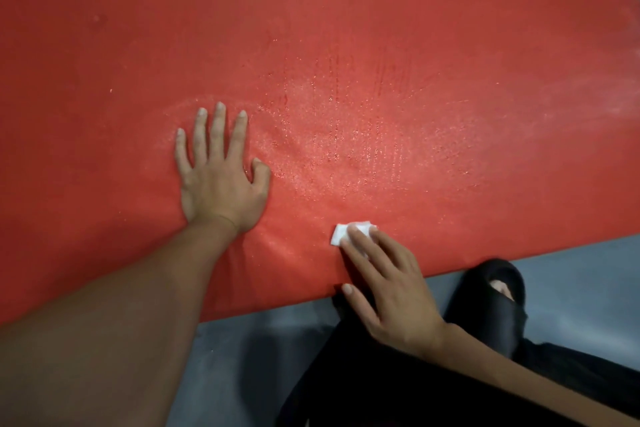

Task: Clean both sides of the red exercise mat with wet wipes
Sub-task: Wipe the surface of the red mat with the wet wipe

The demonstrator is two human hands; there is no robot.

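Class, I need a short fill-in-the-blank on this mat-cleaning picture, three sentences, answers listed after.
1. The right hand presses a white ____ onto the mat.
2. The left hand lies flat, fingers spread, on the ____.
3. The black slipper stands on the grey ____, beside the mat's near edge.

Missing words: wipe; mat; floor

Both forearms (pixel 114 322) are bare, with no sleeves showing. Black trousers (pixel 346 385) cover the legs. A black open-toed slipper (pixel 485 302) sits beside the trousers.
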